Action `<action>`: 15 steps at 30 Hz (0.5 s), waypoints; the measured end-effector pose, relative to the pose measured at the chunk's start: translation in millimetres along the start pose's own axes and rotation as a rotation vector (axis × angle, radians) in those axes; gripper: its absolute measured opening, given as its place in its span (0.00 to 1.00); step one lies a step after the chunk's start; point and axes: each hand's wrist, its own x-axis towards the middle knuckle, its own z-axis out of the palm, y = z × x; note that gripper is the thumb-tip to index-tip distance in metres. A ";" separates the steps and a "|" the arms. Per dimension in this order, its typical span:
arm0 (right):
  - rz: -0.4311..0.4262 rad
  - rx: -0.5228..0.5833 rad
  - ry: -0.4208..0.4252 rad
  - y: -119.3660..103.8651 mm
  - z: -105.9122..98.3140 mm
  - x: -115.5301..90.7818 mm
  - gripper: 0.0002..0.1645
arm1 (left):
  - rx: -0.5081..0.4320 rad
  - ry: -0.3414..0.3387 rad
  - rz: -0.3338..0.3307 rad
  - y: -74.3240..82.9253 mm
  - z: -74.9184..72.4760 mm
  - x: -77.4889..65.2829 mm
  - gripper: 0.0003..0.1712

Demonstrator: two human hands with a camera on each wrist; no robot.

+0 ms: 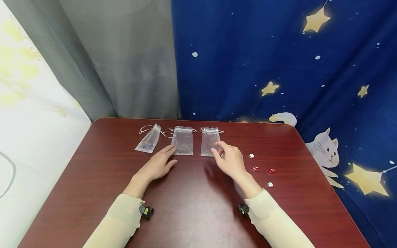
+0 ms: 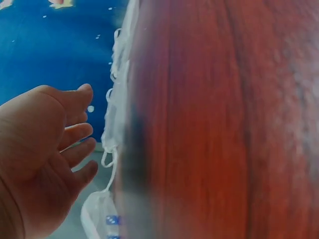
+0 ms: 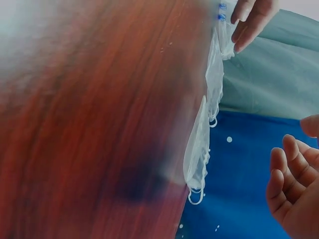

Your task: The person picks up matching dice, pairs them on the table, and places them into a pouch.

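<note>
Three small sheer white drawstring bags lie in a row near the table's far edge. In the left bag (image 1: pixel 153 139) are blue dice (image 1: pixel 150 145), and its neck is gathered. The middle bag (image 1: pixel 183 141) and the right bag (image 1: pixel 208 143) lie flat with their cords at the top. My left hand (image 1: pixel 157 163) is beside the middle bag's lower left corner, fingers extended and holding nothing. My right hand (image 1: pixel 231 160) hovers by the right bag, its fingertips overlapping the bag's right side in the head view. In the right wrist view its fingers (image 3: pixel 289 164) are loosely bent around nothing.
To the right of my right hand are two white dice, a far one (image 1: pixel 251 156) and a near one (image 1: pixel 270 184), and two red dice, a left one (image 1: pixel 255 168) and a right one (image 1: pixel 271 171). Curtains (image 1: pixel 232 69) hang behind the brown table (image 1: pixel 186 213).
</note>
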 end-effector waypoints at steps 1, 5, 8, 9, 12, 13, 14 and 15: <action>0.004 0.002 -0.003 0.8 -1.1 -1.7 0.12 | -0.003 -0.009 -0.002 -0.9 1.9 1.3 0.33; 0.013 0.016 -0.012 4.4 -5.9 -9.3 0.11 | -0.035 -0.041 -0.011 -6.3 10.2 5.6 0.36; 0.014 0.029 -0.021 7.6 -11.0 -14.9 0.11 | -0.056 -0.071 -0.020 -9.4 15.7 8.6 0.37; 0.014 0.033 -0.023 8.9 -12.8 -16.5 0.11 | -0.063 -0.082 -0.023 -9.9 16.6 9.5 0.38; 0.022 0.044 -0.022 12.8 -18.7 -20.9 0.11 | -0.057 -0.118 -0.028 -10.3 18.8 11.5 0.39; 0.027 0.048 -0.020 13.9 -20.5 -22.3 0.11 | -0.054 -0.129 -0.028 -10.4 19.1 12.1 0.40; 0.033 0.052 -0.017 15.1 -22.1 -23.8 0.10 | -0.050 -0.138 -0.026 -10.5 19.3 12.5 0.40; 0.041 0.053 -0.016 16.5 -23.3 -25.4 0.10 | -0.048 -0.146 -0.026 -10.4 19.0 12.8 0.40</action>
